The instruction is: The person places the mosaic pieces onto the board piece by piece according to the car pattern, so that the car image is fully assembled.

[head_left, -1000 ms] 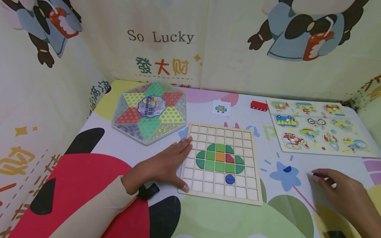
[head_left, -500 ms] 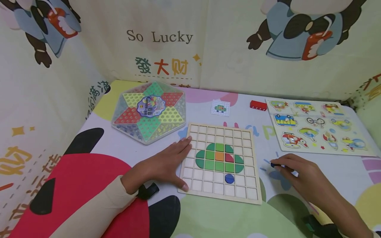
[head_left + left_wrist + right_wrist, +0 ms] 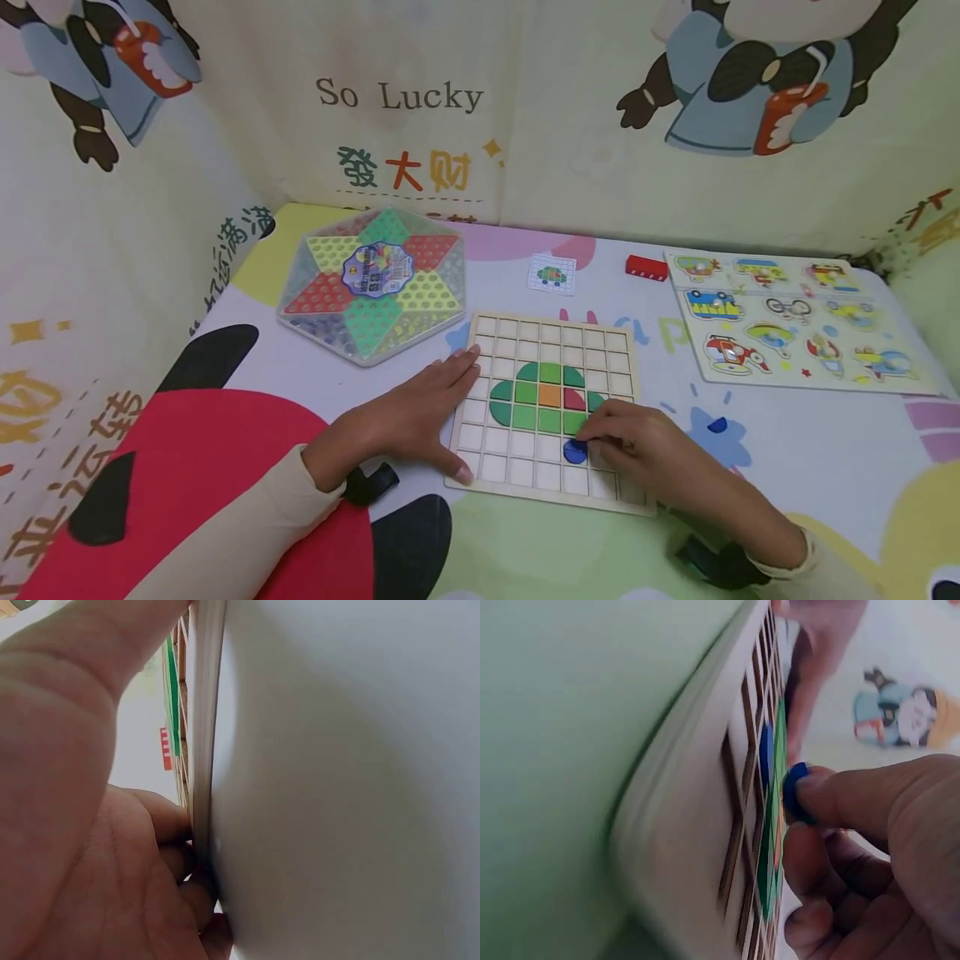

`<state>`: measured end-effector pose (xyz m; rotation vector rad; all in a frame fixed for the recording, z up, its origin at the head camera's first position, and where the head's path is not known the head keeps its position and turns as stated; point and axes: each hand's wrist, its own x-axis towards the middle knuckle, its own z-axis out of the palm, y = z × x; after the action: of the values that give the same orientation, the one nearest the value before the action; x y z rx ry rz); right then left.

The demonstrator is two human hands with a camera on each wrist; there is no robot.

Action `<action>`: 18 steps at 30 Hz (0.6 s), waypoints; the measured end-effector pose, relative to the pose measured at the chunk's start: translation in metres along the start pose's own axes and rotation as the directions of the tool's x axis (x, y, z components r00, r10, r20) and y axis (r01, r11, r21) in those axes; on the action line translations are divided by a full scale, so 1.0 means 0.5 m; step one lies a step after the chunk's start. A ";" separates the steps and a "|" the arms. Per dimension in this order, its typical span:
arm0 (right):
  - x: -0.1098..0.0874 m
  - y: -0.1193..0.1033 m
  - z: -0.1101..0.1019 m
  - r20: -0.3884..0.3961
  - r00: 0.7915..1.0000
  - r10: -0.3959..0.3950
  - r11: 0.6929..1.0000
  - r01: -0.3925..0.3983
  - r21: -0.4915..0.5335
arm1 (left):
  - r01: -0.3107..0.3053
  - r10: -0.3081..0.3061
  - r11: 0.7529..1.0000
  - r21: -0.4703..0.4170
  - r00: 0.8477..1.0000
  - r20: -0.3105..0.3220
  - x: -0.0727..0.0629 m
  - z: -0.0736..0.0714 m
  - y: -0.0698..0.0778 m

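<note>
My left hand (image 3: 405, 417) rests spread along the left edge of a wooden grid board (image 3: 521, 472), thumb at its near corner and fingertips farther up. The left wrist view shows the fingers (image 3: 176, 825) touching the board's side. Over the board's right half, my right hand (image 3: 652, 437) pinches a small blue piece (image 3: 796, 793), apparently a half circle, between thumb and finger. Just beside those fingertips, two blue halves forming a circle (image 3: 575, 452) lie in the grid. Light green squares (image 3: 550, 419), dark green curved pieces (image 3: 501, 402), an orange square (image 3: 550, 395) and a red piece (image 3: 573, 400) fill other cells.
A loose blue half circle (image 3: 717, 425) lies right of the board. Behind are a pattern card (image 3: 552, 275), a red block (image 3: 647, 267) and a vehicle puzzle board (image 3: 795, 333). A hexagonal Chinese checkers box (image 3: 375, 283) sits at the back left.
My right hand has moved left from the table at the right to the board, carrying the blue piece. The left hand stays at the board's edge.
</note>
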<state>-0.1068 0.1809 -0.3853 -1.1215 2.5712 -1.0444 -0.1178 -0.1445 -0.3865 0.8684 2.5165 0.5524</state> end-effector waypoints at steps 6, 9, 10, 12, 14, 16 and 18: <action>0.041 -0.029 0.025 0.073 0.997 0.015 1.000 -0.014 -0.023 | -0.004 0.004 1.000 0.012 1.000 -0.007 0.001 0.001 -0.003; 0.060 -0.044 0.040 0.082 0.995 0.055 0.998 -0.053 -0.029 | 0.003 -0.002 1.000 0.020 1.000 -0.004 0.001 0.001 -0.003; 0.067 -0.049 0.045 0.083 0.994 0.065 0.998 -0.063 -0.029 | 0.004 -0.004 1.000 0.023 1.000 -0.003 0.001 0.001 -0.003; 0.079 -0.058 0.054 0.093 0.992 0.081 0.997 -0.079 -0.025 | 0.004 -0.004 1.000 0.024 1.000 -0.003 0.001 0.001 -0.002; 0.090 -0.063 0.062 0.102 0.991 0.082 0.997 -0.080 -0.021 | 0.001 -0.001 1.000 0.018 1.000 -0.003 0.001 0.001 -0.002; 0.098 -0.067 0.069 0.114 0.990 0.079 0.997 -0.077 -0.029 | 0.001 -0.001 1.000 0.015 1.000 -0.002 0.000 0.001 -0.002; 0.103 -0.069 0.074 0.116 0.990 0.084 0.996 -0.078 -0.050 | -0.001 0.001 1.000 0.014 1.000 -0.001 0.000 0.001 -0.003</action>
<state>-0.1087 0.1088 -0.3834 -1.0463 2.5356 -0.8786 -0.1183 -0.1454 -0.3875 0.8744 2.5234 0.5365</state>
